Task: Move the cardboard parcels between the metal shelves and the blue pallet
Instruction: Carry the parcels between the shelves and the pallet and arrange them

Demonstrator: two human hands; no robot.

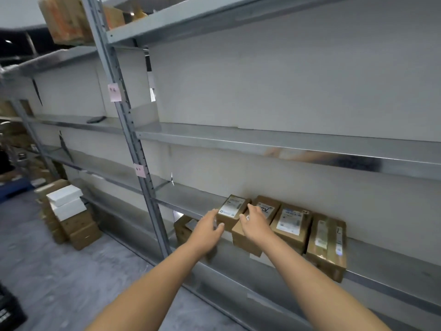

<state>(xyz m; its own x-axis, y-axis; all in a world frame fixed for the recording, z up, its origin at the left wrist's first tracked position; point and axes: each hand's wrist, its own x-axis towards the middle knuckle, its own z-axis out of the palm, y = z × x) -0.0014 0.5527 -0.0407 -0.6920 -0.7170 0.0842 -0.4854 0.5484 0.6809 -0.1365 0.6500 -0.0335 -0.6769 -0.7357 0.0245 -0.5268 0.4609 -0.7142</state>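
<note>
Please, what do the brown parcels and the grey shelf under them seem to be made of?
Brown box-shaped parcels: apparently matte cardboard, with tape and white paper labels. Grey shelf board: probably sheet steel, smooth and half-glossy, with soft reflections. Painted or galvanised, I cannot tell.
</note>
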